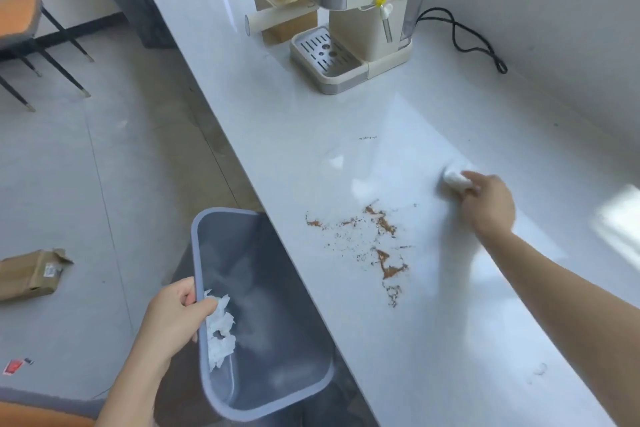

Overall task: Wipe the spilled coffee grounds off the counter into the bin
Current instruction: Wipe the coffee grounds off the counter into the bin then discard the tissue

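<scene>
Brown coffee grounds point(375, 243) lie smeared and scattered on the white counter point(311, 135), near its front edge. My right hand point(488, 204) presses a wadded white tissue point(455, 178) on the counter, to the right of and a little beyond the grounds. My left hand point(173, 315) grips the left rim of a grey plastic bin point(263, 392), held just below the counter edge beside the spill. Crumpled white tissue point(220, 329) lies inside the bin under my thumb.
A cream espresso machine point(356, 17) with its drip tray stands at the back of the counter, its black cord point(464, 38) trailing right along the wall. A tissue box point(287, 17) sits behind it. On the floor are a cardboard box point(31, 274) and a chair point(27, 31).
</scene>
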